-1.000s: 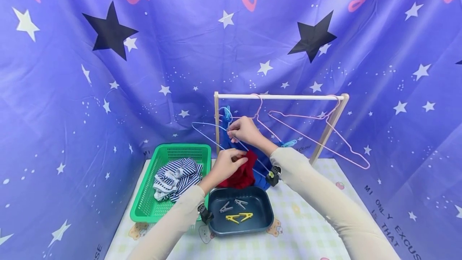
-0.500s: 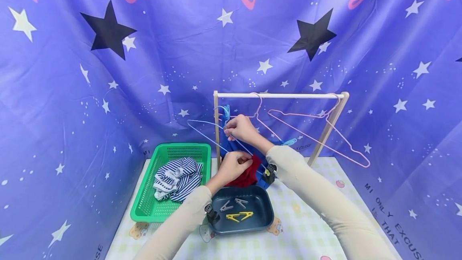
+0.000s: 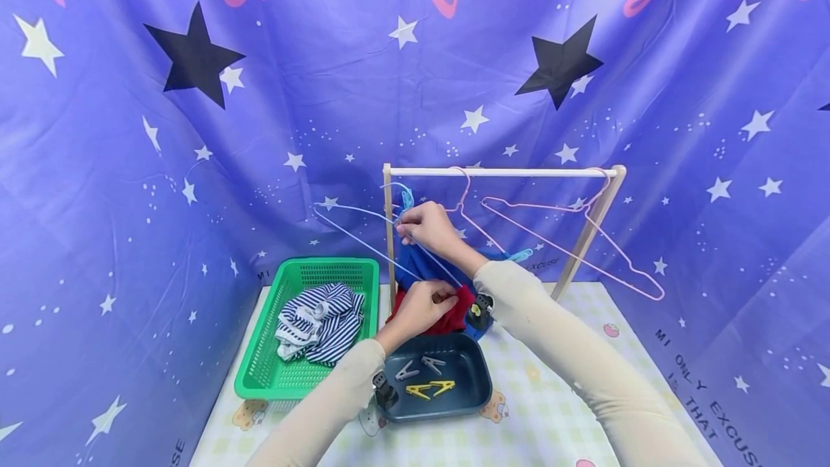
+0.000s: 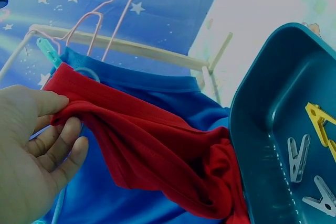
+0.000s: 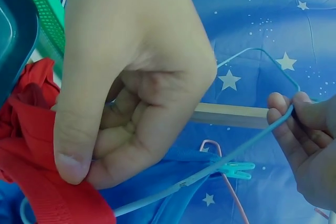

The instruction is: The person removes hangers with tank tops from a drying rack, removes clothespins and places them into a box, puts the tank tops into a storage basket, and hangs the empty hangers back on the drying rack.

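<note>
My right hand [image 3: 429, 226] pinches a light blue hanger [image 3: 353, 209] just below its hook. In the right wrist view that right hand [image 5: 315, 148] has thumb and fingertips on the hanger wire [image 5: 184, 184]. My left hand [image 3: 423, 306] pinches the edge of a red garment [image 3: 462, 308] between thumb and fingers. The left wrist view shows its ribbed waistband [image 4: 142, 103] stretched out and the rest bunched below. One end of the hanger goes in at the red waistband. Behind both hangs a blue garment [image 3: 418, 265], clipped to a pink hanger with light blue clothespins [image 3: 521, 256].
A wooden rack [image 3: 538, 173] also carries another pink hanger [image 3: 564, 254]. At left stands a green basket [image 3: 372, 308] with a striped garment [image 3: 320, 323]. The dark tray [image 3: 476, 409] in front holds grey and yellow clothespins [image 3: 431, 389].
The light blue hanger has shifted left and slightly up with my right hand. My left hand has moved a little right and down, carrying the red garment's edge along the hanger's end.
</note>
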Demonstrator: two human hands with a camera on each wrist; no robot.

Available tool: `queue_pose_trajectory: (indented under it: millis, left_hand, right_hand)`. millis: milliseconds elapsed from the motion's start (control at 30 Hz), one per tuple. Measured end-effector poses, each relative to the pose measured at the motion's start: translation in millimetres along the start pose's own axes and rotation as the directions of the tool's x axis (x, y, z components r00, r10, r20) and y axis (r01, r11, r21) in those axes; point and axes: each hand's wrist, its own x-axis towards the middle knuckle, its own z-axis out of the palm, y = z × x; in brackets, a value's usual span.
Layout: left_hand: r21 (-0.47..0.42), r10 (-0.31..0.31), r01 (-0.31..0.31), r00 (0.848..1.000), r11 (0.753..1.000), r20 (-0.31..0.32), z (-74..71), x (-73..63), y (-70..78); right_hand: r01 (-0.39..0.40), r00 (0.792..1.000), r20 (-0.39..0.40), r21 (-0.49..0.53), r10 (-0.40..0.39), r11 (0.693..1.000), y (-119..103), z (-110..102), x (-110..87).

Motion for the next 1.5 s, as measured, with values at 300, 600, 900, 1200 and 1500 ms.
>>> queue_pose_trajectory:
  millis: [300, 600, 900, 1200, 1500]
  left_hand:
    - [0.045, -0.04, 0.039, 0.999, 0.998, 0.019, 6.4, -2.0, -4.9]
    - [0.077, -0.069, 0.067, 0.997, 0.995, 0.027, 7.7, -6.4, -10.7]
    - [0.017, -0.105, 0.105, 0.994, 0.994, -0.021, -10.2, -3.1, -23.2]
    - [-0.029, -0.111, 0.108, 0.988, 0.994, -0.104, -34.7, -0.3, -34.3]
    - [-0.149, -0.18, 0.159, 0.973, 0.976, -0.141, -55.9, 3.8, -38.6]
  right_hand:
    - [0.086, 0.992, -0.095, 0.032, -0.083, 0.996, -7.2, 0.0, -0.1]
    - [0.125, 0.983, -0.149, 0.101, -0.109, 0.987, -20.9, -9.6, -0.5]
    - [0.103, 0.984, -0.147, 0.045, -0.095, 0.994, -10.3, -21.7, -12.6]
    - [0.07, 0.986, -0.151, 0.028, -0.065, 0.997, 13.5, -26.2, -31.7]
    - [0.034, 0.991, -0.131, -0.02, -0.037, 0.999, 35.9, -29.5, -50.0]
